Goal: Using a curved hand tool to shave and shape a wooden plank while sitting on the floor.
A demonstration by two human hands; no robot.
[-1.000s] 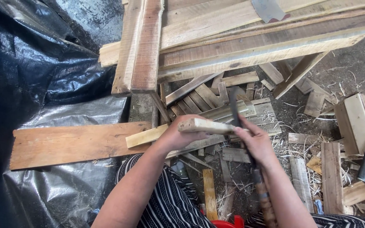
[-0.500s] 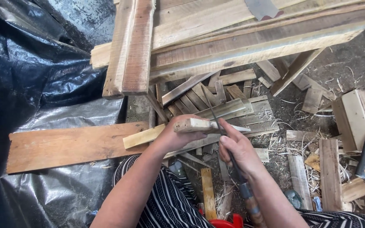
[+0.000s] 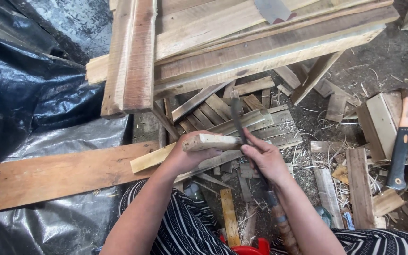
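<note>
My left hand (image 3: 185, 158) grips a short pale wooden piece (image 3: 213, 141), held level over the scrap wood. My right hand (image 3: 265, 160) holds a long dark-bladed knife (image 3: 238, 118) by its handle, which runs down past my wrist. The blade points up and away, and lies against the right end of the wooden piece. Both forearms reach in from the bottom, over my striped clothing.
A stack of long planks (image 3: 242, 38) lies across the top. A brown board (image 3: 67, 172) rests on black plastic sheeting (image 3: 29, 99) at the left. Offcuts and shavings (image 3: 336, 165) litter the ground. A hatchet with an orange and black handle (image 3: 400, 146) lies at the right.
The knife blade has swung back up along the end of the wooden piece. My right hand has moved up and closer to the left hand, which still holds the piece.
</note>
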